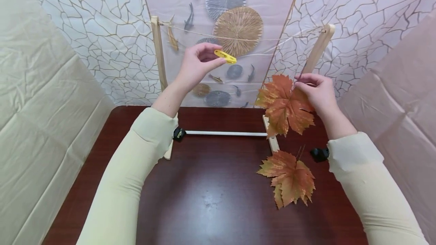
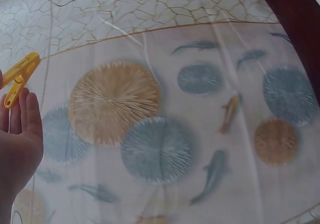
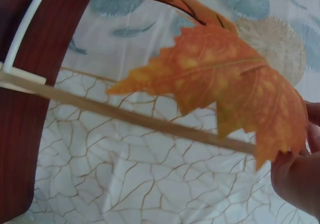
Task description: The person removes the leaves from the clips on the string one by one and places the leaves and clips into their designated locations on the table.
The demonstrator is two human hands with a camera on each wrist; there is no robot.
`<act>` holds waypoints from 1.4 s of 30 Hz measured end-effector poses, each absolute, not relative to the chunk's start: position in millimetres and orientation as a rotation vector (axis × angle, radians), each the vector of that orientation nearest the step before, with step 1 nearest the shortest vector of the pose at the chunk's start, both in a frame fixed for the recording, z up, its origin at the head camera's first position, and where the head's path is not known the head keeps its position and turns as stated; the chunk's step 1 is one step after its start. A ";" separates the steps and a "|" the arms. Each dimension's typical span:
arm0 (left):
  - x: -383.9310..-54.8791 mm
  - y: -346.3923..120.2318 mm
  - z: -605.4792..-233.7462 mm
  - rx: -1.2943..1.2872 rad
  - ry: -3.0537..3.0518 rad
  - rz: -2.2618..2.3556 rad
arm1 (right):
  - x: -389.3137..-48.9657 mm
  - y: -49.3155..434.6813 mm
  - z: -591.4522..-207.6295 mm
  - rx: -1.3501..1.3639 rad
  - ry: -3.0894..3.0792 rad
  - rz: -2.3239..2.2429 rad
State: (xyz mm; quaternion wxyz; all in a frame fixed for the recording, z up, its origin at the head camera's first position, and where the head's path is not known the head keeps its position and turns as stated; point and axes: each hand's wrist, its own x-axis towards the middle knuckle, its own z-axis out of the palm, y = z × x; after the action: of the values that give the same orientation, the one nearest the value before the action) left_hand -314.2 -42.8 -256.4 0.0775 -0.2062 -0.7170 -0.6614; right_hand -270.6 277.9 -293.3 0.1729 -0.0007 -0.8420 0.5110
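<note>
My left hand (image 1: 199, 63) pinches a yellow clothespin (image 1: 226, 56) between thumb and fingers, a little below the string (image 1: 238, 39). In the left wrist view the clothespin (image 2: 22, 77) shows at the left edge, its two arms in a V. My right hand (image 1: 316, 90) holds an orange-red maple leaf (image 1: 287, 105) by its stem, beside the right wooden post. That leaf (image 3: 220, 74) hangs in front of the post in the right wrist view, covering part of the fingers. More leaves (image 1: 289, 179) of the same kind lie on the table below, stems pointing away.
Cord runs between the left wooden post (image 1: 158, 52) and the right post (image 1: 318, 48). A white rod (image 1: 225, 134) joins their feet low over the dark red table (image 1: 204, 207). Patterned cloth (image 1: 112, 41) hangs behind, with pale cloth at both sides.
</note>
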 end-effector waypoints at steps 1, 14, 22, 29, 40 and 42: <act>-313.4 -45.3 -259.6 -0.608 -2.144 -1.989 | -269.8 281.0 -295.0 -0.006 -2.391 1.444; -300.4 -76.9 -295.5 -0.472 -2.286 -1.910 | -249.0 320.2 -309.9 -0.031 -2.483 1.463; -291.8 -107.5 -324.9 -0.404 -2.395 -1.819 | -239.2 343.4 -319.1 -0.008 -2.577 1.482; -286.4 -133.2 -348.4 -0.345 -2.465 -1.830 | -234.5 356.3 -328.8 -0.031 -2.627 1.432; -278.0 -170.6 -383.7 -0.214 -2.543 -1.751 | -229.4 378.8 -341.6 0.034 -2.767 1.447; -275.6 -178.2 -391.6 -0.184 -2.549 -1.725 | -229.1 381.5 -343.5 0.046 -2.791 1.423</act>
State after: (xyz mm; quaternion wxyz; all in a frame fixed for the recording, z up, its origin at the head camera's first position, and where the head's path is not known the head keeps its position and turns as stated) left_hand -275.6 -178.2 -391.6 0.0291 -0.0595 -0.8263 -0.5594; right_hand -229.1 381.5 -343.5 0.0041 0.0148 -0.8907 0.4543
